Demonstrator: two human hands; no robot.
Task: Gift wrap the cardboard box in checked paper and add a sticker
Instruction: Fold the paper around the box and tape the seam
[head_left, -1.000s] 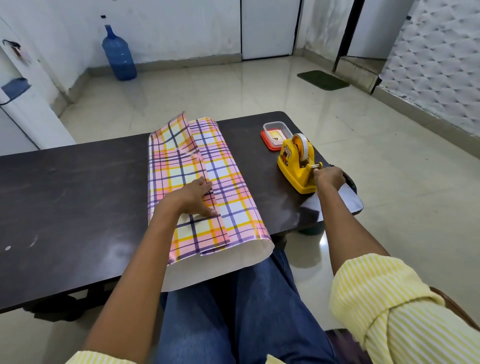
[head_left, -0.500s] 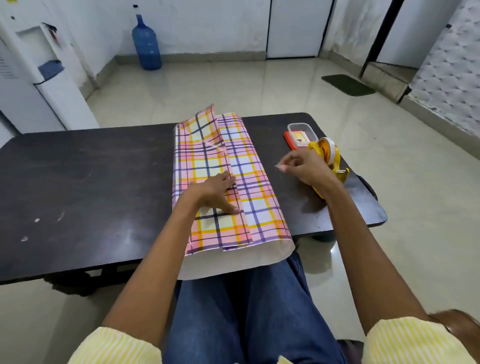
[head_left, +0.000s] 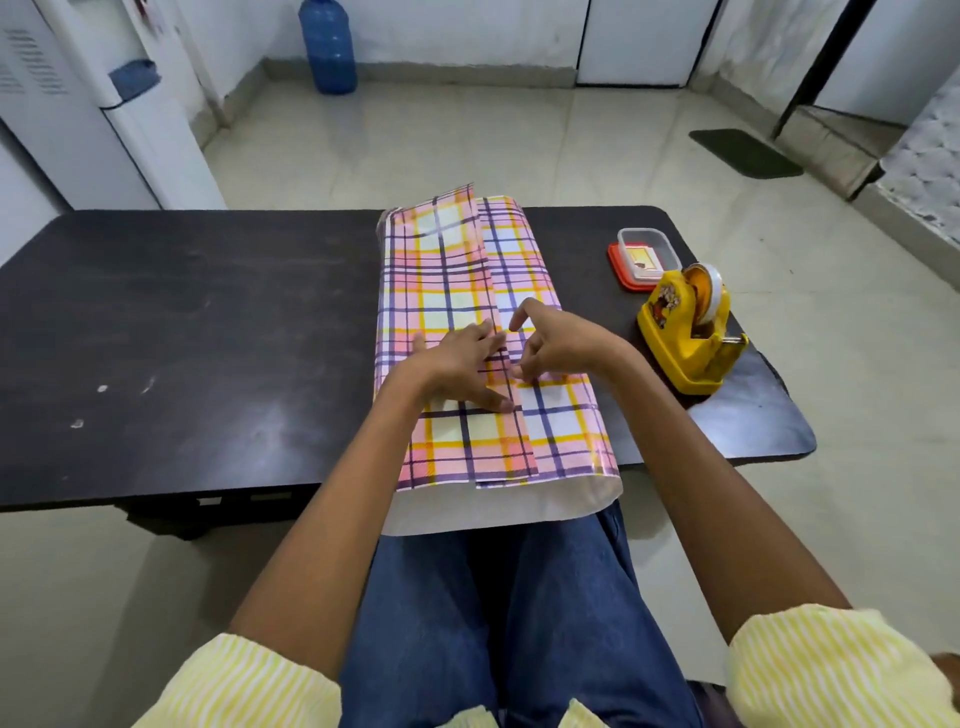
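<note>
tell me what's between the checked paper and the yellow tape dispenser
Nothing: in the head view only a bare strip of dark table separates the checked paper from the tape dispenser.

1. The paper (head_left: 457, 280) lies folded over on the table (head_left: 208, 338), its near end overhanging the edge.
2. The left hand (head_left: 457, 364) presses flat on the seam.
3. The right hand (head_left: 561, 345), fingers bent, touches the seam just beside it.
4. A dispenser (head_left: 680, 338) and a tub (head_left: 649, 257) stand to the right.

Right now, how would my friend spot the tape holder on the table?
Look at the dark table, at its right end past the checked paper. The tape dispenser stands there, beside a small clear box; it alone is bright yellow.
</note>
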